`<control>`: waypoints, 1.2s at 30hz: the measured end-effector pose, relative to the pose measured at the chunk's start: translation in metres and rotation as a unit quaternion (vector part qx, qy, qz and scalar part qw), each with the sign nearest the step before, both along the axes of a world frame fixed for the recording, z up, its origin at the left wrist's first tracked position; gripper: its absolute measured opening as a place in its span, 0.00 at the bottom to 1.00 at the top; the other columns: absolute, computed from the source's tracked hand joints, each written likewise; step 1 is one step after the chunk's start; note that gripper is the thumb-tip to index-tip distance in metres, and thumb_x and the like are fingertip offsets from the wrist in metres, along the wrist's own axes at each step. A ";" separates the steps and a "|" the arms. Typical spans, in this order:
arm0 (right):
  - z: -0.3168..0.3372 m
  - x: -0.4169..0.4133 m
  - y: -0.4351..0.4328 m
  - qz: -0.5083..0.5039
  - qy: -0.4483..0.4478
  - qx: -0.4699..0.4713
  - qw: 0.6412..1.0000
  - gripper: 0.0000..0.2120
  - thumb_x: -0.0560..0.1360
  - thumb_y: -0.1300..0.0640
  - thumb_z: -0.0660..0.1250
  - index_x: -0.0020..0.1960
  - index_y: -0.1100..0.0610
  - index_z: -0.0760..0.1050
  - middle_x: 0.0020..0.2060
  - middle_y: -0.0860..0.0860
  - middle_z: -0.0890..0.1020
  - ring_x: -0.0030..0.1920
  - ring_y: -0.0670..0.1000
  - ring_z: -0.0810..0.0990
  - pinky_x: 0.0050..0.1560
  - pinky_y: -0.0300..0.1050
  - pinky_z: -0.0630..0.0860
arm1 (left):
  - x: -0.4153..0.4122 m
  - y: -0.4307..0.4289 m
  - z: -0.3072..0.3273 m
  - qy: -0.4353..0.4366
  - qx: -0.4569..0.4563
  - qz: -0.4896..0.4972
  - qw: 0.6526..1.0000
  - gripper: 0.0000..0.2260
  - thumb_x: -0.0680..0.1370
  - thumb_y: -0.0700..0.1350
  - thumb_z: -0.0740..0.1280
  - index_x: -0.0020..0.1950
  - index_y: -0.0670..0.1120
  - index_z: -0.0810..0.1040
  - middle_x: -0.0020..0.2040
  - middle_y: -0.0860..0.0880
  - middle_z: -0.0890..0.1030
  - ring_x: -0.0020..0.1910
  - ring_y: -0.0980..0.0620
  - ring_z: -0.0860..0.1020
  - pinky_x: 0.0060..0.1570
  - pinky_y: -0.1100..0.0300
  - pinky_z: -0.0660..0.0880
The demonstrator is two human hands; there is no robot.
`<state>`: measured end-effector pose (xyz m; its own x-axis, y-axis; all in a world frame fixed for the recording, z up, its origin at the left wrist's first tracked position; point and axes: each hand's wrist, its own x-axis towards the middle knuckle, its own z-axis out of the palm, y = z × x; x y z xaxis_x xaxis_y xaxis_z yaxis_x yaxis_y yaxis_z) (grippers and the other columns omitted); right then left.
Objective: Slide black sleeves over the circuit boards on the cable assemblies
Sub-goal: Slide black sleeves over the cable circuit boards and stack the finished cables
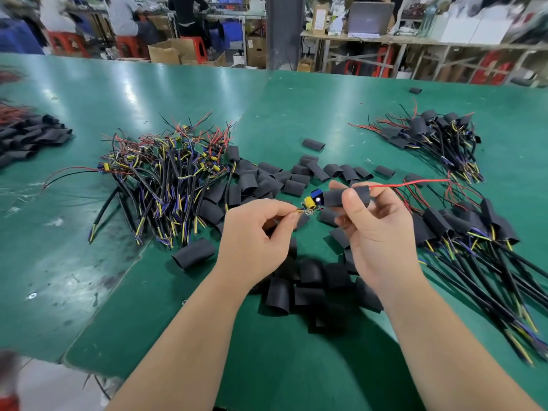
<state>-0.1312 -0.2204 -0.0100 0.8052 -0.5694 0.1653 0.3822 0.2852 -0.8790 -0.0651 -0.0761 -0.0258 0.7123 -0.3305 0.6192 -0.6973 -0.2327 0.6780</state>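
My left hand [255,235] pinches the wires just behind a small circuit board [311,201] with a yellow part and a blue part. My right hand [373,226] grips a black sleeve [335,197] between thumb and fingers, its open end at the board's blue end. A red wire [415,183] runs out of the sleeve's far end to the right. Both hands hover above loose black sleeves [296,179] scattered over the green table [296,366].
A tangle of bare cable assemblies [166,173] lies to the left. Sleeved assemblies are heaped at the right [480,232] and far right [430,134]. More sleeves [26,137] lie at the far left edge. People sit at benches beyond the table.
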 end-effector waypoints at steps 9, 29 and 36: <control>0.003 -0.006 -0.013 0.038 -0.030 -0.135 0.990 0.15 0.65 0.62 0.77 0.45 0.55 0.74 0.38 0.47 0.86 0.52 0.50 0.84 0.41 0.35 0.76 | -0.001 0.002 0.002 -0.049 0.039 -0.023 0.998 0.04 0.72 0.39 0.70 0.42 0.44 0.84 0.35 0.57 0.79 0.36 0.65 0.74 0.40 0.75 0.67; -0.010 -0.001 0.012 0.033 0.060 -0.186 0.980 0.18 0.72 0.66 0.72 0.56 0.49 0.77 0.34 0.47 0.82 0.36 0.47 0.78 0.40 0.37 0.77 | 0.001 0.000 -0.001 -0.042 0.026 0.013 0.999 0.04 0.72 0.41 0.72 0.45 0.45 0.86 0.35 0.53 0.83 0.33 0.58 0.79 0.36 0.64 0.75; 0.008 -0.002 0.010 0.068 0.026 0.046 0.996 0.28 0.62 0.64 0.71 0.62 0.54 0.72 0.35 0.53 0.79 0.38 0.52 0.82 0.36 0.36 0.77 | 0.003 0.004 0.007 0.167 -0.101 -0.097 0.976 0.22 0.67 0.47 0.78 0.54 0.57 0.72 0.39 0.53 0.84 0.35 0.57 0.82 0.38 0.68 0.75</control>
